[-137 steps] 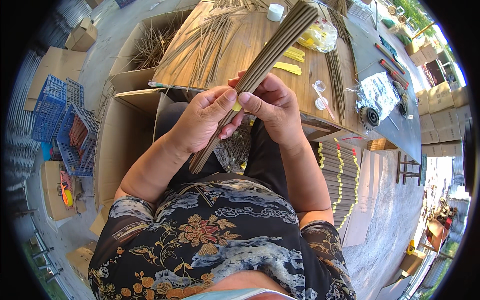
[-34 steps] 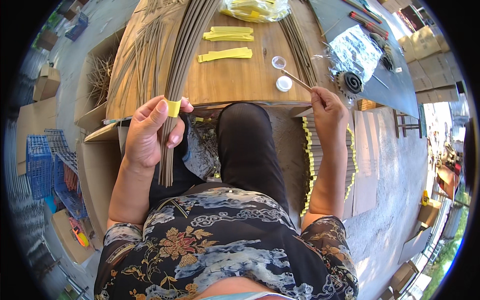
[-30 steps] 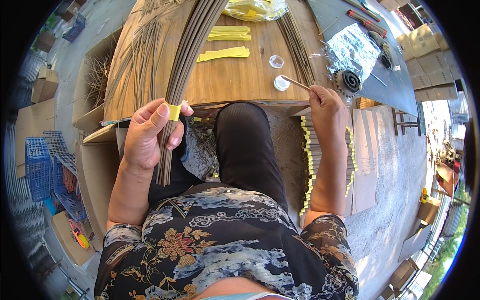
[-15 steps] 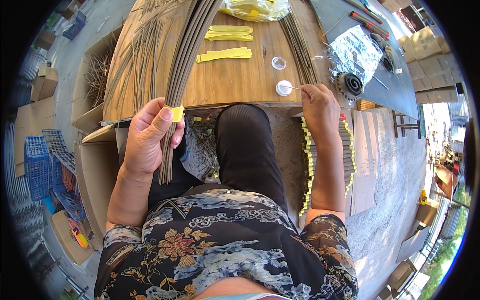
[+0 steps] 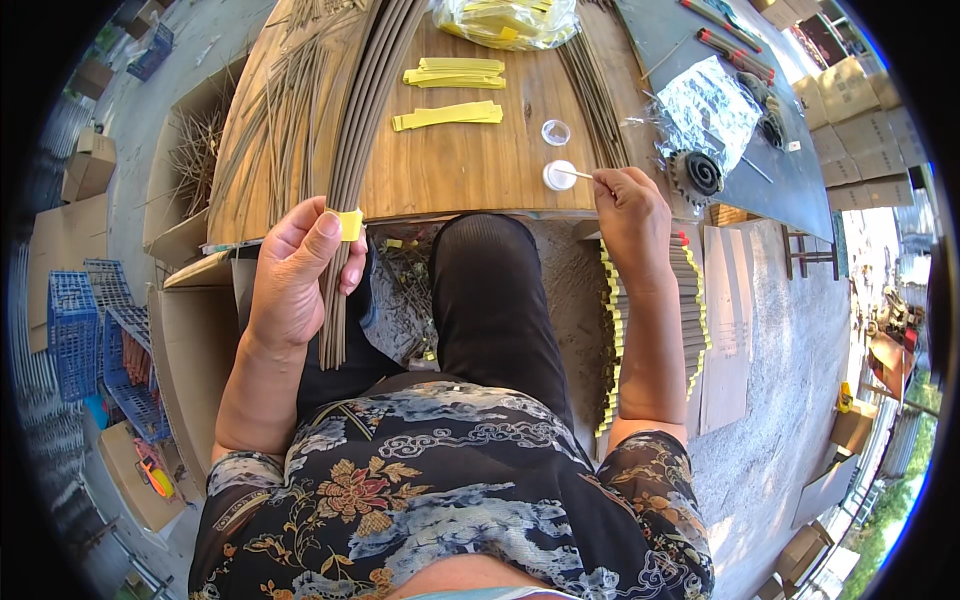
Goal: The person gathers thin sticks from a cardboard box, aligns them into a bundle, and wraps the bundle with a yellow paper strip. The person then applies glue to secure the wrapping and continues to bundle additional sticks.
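My left hand (image 5: 298, 268) grips a bundle of long brown incense sticks (image 5: 362, 125), tilted over the table's near edge. A yellow paper strip (image 5: 350, 224) lies round the sticks under my thumb. Between thumb and fingers, my right hand (image 5: 635, 215) pinches a thin pale stick (image 5: 582, 175). Its far end is at the mouth of a small white-filled jar (image 5: 559, 176); whether it touches the contents I cannot tell. A clear round lid (image 5: 555, 132) lies just beyond. Two piles of yellow paper strips, a farther pile (image 5: 455, 72) and a nearer pile (image 5: 448, 117), rest on the wooden table.
Loose thin sticks (image 5: 285, 110) cover the table's left side; more brown sticks (image 5: 597, 95) lie right of the jar. A plastic bag of yellow strips (image 5: 510, 22) sits at the back. Yellow-banded bundles (image 5: 690, 320) are stacked below my right forearm. A cardboard box (image 5: 195, 350) stands at left.
The thin stick in my right hand now tilts down to the right, with my hand slightly lower and farther left. My left hand keeps its grip on the bundle.
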`<action>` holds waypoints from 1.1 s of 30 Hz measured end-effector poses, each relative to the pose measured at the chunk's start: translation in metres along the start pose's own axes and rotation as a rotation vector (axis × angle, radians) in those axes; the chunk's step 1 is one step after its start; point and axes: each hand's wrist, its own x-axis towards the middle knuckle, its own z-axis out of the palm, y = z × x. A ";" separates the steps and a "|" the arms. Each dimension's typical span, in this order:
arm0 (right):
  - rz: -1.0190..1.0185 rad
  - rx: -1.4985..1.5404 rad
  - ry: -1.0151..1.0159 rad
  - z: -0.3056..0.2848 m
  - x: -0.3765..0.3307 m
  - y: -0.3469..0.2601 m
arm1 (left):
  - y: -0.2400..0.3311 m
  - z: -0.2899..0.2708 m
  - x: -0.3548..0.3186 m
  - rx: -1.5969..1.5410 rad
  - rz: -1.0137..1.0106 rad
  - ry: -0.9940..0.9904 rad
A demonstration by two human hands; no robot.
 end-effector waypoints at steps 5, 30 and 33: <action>0.021 -0.003 -0.063 0.007 0.010 -0.002 | 0.001 0.002 0.000 0.019 0.011 0.024; 0.462 1.650 -0.036 -0.011 -0.024 -0.033 | 0.016 0.004 0.002 -0.222 0.075 -0.115; 0.397 1.659 -0.165 -0.012 -0.026 -0.083 | 0.020 0.004 -0.003 -0.280 0.081 -0.166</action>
